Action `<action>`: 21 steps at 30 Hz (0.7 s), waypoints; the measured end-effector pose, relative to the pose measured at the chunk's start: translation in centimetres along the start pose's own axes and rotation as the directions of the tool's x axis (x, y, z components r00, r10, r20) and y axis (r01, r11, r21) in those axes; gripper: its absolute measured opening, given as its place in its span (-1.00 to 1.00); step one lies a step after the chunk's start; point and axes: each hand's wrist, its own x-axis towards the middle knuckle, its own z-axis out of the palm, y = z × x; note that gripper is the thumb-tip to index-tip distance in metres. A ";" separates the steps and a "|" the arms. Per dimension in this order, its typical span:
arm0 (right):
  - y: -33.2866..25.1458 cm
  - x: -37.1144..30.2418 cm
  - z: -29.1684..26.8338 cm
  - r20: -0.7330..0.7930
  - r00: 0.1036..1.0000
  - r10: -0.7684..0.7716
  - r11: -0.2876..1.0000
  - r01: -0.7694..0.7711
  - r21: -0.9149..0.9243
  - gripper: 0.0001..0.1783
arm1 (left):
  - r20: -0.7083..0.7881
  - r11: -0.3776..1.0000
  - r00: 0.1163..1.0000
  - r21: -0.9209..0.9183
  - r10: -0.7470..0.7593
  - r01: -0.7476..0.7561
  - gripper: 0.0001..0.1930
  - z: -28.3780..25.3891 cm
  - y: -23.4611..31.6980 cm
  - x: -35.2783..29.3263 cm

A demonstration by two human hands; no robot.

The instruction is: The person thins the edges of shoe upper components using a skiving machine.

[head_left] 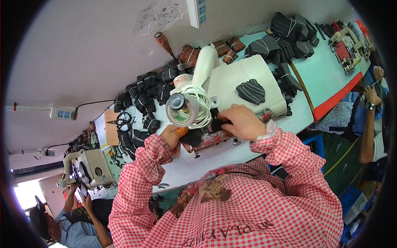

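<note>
In front of me stands a cream bench machine (244, 68) with a curved arm and a coil of pale cord (199, 103) hanging beside a roll of tape (182, 115). My left hand (170, 137), with an orange wrap on one finger, is closed on a black flat piece (193, 137) at the machine's front edge. My right hand (242, 122) is bent at the working end, thumb and fingers drawn together against something dark; what they grip is mostly hidden. A stack of black pieces (251, 91) lies on top of the machine.
Tied black bundles (144, 103) and scissors (123, 121) lie left of the machine; more bundles (264, 47) sit behind it to the right. A wood-handled tool (163, 43) stands behind. Other people work at both sides, beside another machine (93, 167) on the left.
</note>
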 end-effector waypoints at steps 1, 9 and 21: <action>0.3 0.0 0.1 0.005 1.000 -0.006 1.000 0.006 0.000 -0.80 | -0.022 1.000 0.999 0.010 -0.029 0.029 -0.69 0.4 0.3 0.3; -0.5 0.1 1.2 -0.056 0.993 -0.108 0.985 0.100 -0.140 -0.84 | 0.093 1.000 0.996 -0.002 0.019 -0.019 -0.70 0.2 -0.5 0.6; -0.2 -0.6 0.4 0.038 0.994 -0.103 0.986 0.107 -0.126 -0.79 | -0.107 0.990 0.989 -0.088 0.098 -0.108 -0.74 1.0 -0.7 0.7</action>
